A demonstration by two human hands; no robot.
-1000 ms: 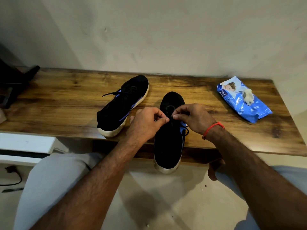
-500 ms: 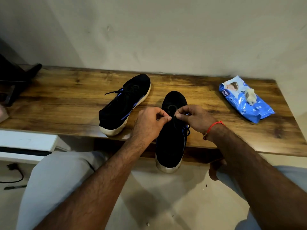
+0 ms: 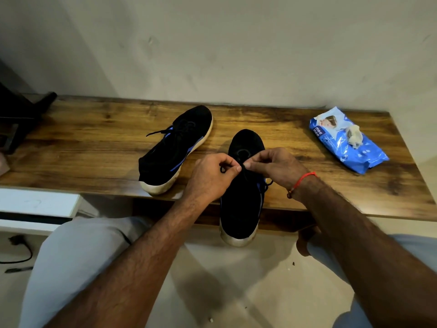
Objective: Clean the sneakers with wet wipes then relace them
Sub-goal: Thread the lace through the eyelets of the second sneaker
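Both hands, left hand (image 3: 210,176) and right hand (image 3: 275,165), have drawn slightly apart over the near sneaker (image 3: 243,200), fingers pinching the black lace (image 3: 223,168). The knot looks to be tightening; the second sneaker (image 3: 175,147) beside it already looks laced.

Both forearms are extended forward from the lower edge of the view and are angled toward each other, so that the hands are brought together at the centre. The left hand (image 3: 210,177) is held knuckles up, its fingers curled and its thumb pressed to the forefinger in a pinch. The right hand (image 3: 275,165) is likewise curled, thumb and forefinger pinched, its fingertips set just beside those of the left. A red thread (image 3: 302,179) is worn around the right wrist.
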